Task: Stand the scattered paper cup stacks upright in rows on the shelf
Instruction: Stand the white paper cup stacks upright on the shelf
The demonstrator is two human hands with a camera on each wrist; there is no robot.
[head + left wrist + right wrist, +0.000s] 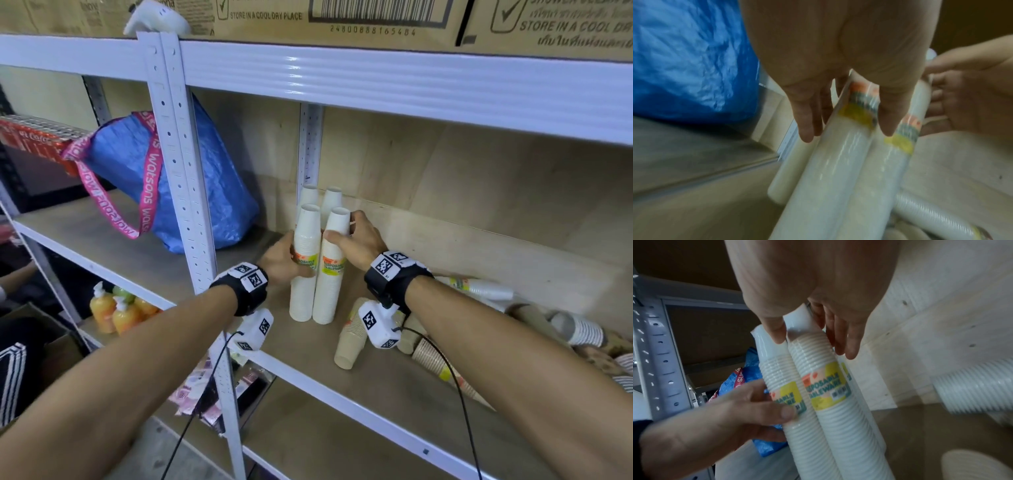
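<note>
Two white paper cup stacks stand upright side by side on the wooden shelf (308, 370), in front of two more upright white stacks (331, 198). My left hand (286, 260) grips the left front stack (303, 294) at its label, thumb across the front; in the left wrist view my left hand (847, 134) wraps that stack (834, 178). My right hand (354, 236) grips the right front stack (329, 294) near its top; in the right wrist view my right hand (813, 344) has thumb and fingers on either side of that stack (840, 426).
Several stacks lie on the shelf to the right: a brown stack (351, 334), a white one (479, 287) and others near the right edge. A blue bag (191, 178) sits left of a white metal post (181, 171). Boxes fill the shelf above.
</note>
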